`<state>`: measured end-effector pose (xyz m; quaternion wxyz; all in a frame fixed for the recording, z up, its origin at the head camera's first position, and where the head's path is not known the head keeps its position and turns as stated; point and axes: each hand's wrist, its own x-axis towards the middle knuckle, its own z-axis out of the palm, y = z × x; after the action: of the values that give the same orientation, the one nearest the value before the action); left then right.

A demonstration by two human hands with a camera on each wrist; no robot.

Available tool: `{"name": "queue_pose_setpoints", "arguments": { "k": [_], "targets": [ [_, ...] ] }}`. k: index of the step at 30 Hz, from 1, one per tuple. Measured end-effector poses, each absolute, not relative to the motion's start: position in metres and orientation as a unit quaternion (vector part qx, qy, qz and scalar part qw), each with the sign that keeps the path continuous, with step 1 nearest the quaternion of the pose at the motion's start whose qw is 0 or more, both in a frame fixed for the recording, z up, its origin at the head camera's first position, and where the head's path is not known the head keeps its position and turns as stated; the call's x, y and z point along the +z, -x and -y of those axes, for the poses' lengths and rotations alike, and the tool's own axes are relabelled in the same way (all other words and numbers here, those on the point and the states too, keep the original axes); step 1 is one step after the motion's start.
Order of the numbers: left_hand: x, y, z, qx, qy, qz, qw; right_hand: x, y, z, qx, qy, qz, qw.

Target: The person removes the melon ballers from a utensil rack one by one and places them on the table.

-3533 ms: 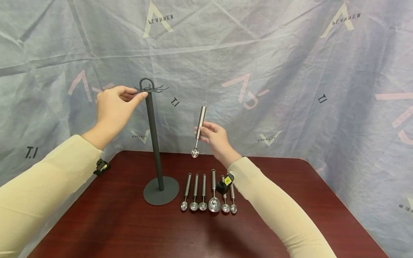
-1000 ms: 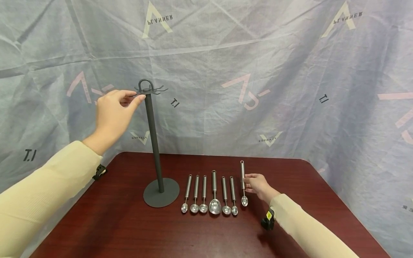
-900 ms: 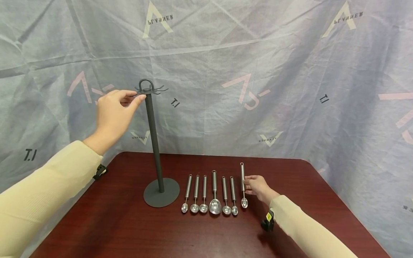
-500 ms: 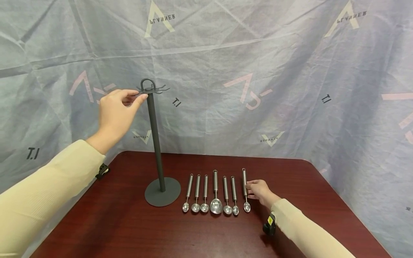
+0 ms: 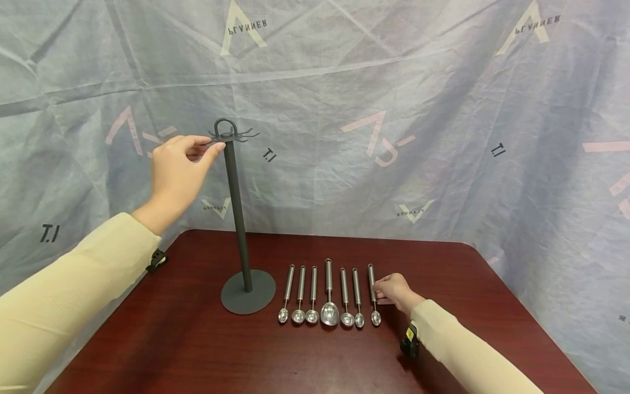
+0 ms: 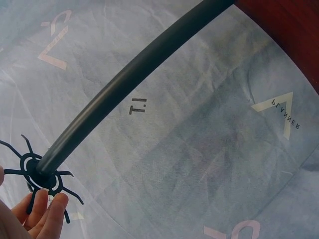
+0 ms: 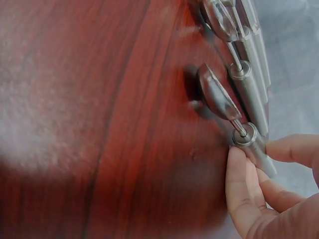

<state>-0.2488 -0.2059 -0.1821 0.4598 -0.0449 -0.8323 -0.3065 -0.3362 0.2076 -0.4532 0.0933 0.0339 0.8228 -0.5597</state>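
Observation:
At the right end of a row of steel scoops, my right hand (image 5: 397, 293) pinches the handle of a small oval-headed melon baller (image 5: 376, 318). In the right wrist view its bowl (image 7: 217, 94) lies at the tabletop, and thumb and fingers (image 7: 238, 174) sit on either side of the handle. Up at the left, my left hand (image 5: 177, 169) pinches the hooked top of a dark grey utensil stand (image 5: 236, 219). The left wrist view has the stand's hook ring (image 6: 42, 174) between the fingertips. No utensil hangs from the visible hooks.
Several more scoops lie side by side, handles pointing away; the largest scoop (image 5: 329, 314) is mid-row. The stand's round base (image 5: 261, 298) rests left of them on the dark red table (image 5: 197, 350). A grey printed cloth (image 5: 315, 71) hangs behind the table.
My right hand has brought the melon baller from mid-air near the stand down to the row's right end, lowering its handle to the table. The left hand keeps its hold on the stand.

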Motion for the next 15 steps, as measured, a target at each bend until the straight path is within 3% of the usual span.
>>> {"name": "queue_pose_setpoints", "arguments": {
  "k": [15],
  "targets": [
    [-0.1813, 0.2475, 0.2066, -0.304, 0.040, 0.835, 0.456, -0.4539, 0.3417, -0.2065, -0.545, -0.037, -0.831, 0.103]
  ]
}}
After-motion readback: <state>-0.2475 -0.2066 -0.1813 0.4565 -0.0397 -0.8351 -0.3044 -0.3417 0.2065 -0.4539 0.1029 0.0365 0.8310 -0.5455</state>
